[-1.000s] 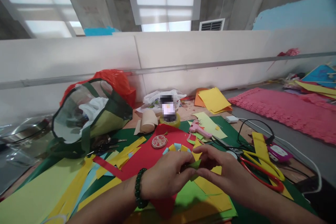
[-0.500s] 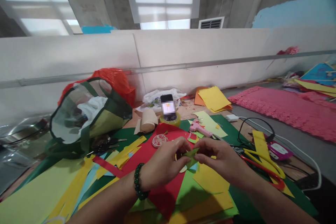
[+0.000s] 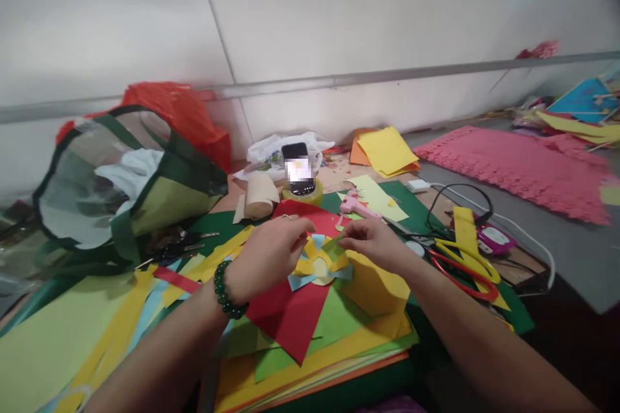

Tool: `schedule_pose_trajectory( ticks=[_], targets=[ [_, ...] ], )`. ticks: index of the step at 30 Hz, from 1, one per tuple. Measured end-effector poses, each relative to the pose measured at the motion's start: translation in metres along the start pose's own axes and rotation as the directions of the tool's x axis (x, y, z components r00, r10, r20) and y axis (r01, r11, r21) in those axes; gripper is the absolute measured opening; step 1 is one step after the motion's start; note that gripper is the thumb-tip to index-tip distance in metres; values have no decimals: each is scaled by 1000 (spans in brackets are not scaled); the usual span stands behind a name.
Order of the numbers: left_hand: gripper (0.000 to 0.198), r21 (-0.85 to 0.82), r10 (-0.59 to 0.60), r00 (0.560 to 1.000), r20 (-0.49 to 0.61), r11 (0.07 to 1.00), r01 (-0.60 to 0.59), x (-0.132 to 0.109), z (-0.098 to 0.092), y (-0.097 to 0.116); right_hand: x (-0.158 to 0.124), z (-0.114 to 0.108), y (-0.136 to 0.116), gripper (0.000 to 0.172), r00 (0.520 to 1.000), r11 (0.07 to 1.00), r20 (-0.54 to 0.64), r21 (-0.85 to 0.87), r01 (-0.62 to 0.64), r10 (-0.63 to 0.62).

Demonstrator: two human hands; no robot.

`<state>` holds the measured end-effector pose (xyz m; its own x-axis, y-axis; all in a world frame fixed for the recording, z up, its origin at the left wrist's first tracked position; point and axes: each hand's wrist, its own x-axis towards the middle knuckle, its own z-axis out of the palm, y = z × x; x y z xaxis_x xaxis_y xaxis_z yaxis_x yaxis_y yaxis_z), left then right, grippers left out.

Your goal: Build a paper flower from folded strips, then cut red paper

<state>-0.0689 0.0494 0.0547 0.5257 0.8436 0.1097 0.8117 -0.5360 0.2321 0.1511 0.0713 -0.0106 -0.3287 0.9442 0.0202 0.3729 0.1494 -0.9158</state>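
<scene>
A small green paper strip [image 3: 333, 249] is pinched between the thumb and fingers of my right hand [image 3: 372, 242]. It lies over a paper flower [image 3: 320, 267] with yellow and light blue petals around a pale round centre. My left hand [image 3: 272, 244], with a dark green bead bracelet at the wrist, is at the flower's left side. Its fingers are loosely curved and apart, and I see nothing in them. Beneath the flower lies a red paper sheet [image 3: 285, 316], on a stack of yellow and green sheets [image 3: 358, 342].
Behind my hands are a pink glue gun [image 3: 358, 206] and a phone [image 3: 298, 168] propped on a tape roll [image 3: 310, 195]. Scissors [image 3: 465, 271] with red and yellow handles lie right. Paper strips [image 3: 121, 316] and a green-trimmed bag [image 3: 179, 187] are left.
My view has tilted downward. My hands have moved apart; the left has let go of the green paper, which stays in the right. The flower shows clearly between them.
</scene>
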Motion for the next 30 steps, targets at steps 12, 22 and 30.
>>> schedule_pose_trajectory(
  ticks=[12, 22, 30],
  targets=[
    [20, 70, 309, 903, 298, 937, -343, 1, 34, -5, 8, 19, 16, 12, 995, 964, -69, -251, -91, 76],
    [20, 63, 247, 886, 391, 954, -294, 5, 36, -1, 2, 23, 4, 17, 988, 913, -105, -382, -145, 114],
    [23, 18, 194, 866, 461, 974, -228, 5, 37, -1, 0, 24, -4, 22, 984, 891, -100, -419, -174, 146]
  ],
)
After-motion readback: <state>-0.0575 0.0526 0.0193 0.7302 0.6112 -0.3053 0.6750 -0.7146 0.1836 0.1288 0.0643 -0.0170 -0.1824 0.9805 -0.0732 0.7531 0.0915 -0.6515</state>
